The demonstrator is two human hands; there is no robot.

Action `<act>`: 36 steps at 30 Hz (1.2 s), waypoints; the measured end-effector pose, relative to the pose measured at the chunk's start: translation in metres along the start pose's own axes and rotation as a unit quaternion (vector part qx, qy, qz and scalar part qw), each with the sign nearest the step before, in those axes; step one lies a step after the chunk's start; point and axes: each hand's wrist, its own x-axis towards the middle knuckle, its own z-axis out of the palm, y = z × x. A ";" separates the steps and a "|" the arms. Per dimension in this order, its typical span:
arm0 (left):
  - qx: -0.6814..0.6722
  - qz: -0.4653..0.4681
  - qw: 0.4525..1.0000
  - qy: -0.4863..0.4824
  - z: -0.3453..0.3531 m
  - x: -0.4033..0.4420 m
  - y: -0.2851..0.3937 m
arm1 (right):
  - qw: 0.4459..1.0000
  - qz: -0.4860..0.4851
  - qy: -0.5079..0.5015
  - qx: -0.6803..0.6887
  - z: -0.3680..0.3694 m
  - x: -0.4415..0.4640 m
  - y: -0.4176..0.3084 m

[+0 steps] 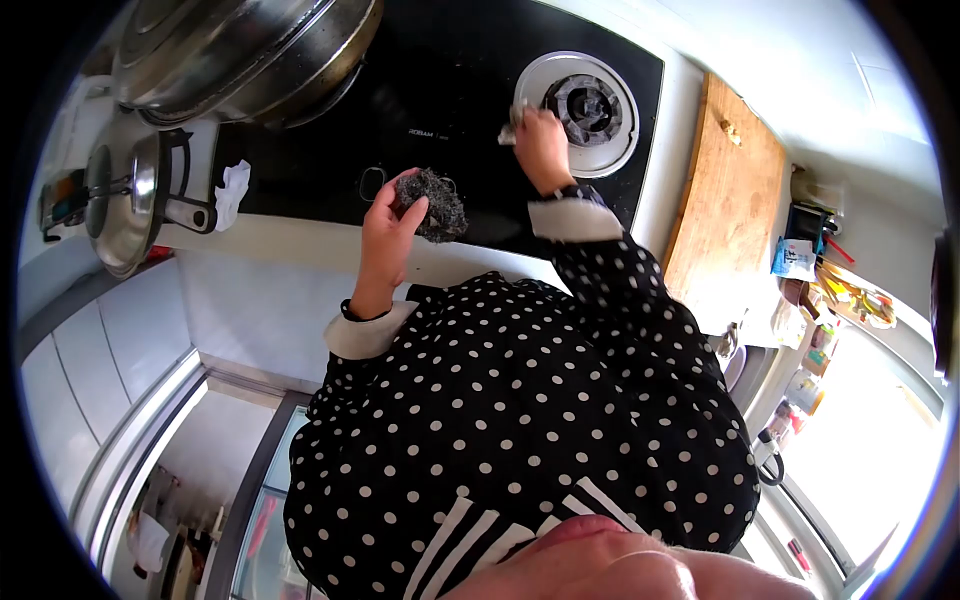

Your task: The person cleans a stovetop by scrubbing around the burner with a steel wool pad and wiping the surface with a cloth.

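At the far left there is a metal pan, whose dark handle points toward the stove. Next to it, a big metal pot stands on the left part of the black glass stove, and nearer to the person a crumpled white tissue lies at the stove's left edge. Along the near side of the glass runs a white surface. Then comes the left hand, with its fingers bent and closed on a dark, tangled scouring pad; the thumb is pressed on the near face of it, and the pad is over the front part of the stove. More to the right, the right hand has its fingers curled tightly around a crumpled pale cloth, which is a little blurred. This cloth is at the left side of the round burner, by its light metal plate; whether it touches the plate I cannot tell. To the right of the stove lies a wooden board, with a small yellowish thing near its far end. Beyond the board is a blue and white packet.
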 end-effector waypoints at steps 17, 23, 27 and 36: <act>-0.006 -0.010 0.999 0.030 0.002 0.015 0.001 | 0.993 0.118 -0.014 -0.007 -0.102 0.075 0.153; -0.036 0.000 0.998 0.045 -0.002 0.012 -0.009 | 0.997 0.055 0.036 0.031 -0.115 0.108 0.154; -0.040 0.008 0.998 0.046 -0.005 0.017 -0.010 | 0.993 -0.075 -0.085 -0.018 -0.105 0.100 0.161; -0.024 0.017 0.998 0.058 0.000 0.023 -0.016 | 0.958 -0.258 -0.114 -0.057 -0.088 0.138 0.148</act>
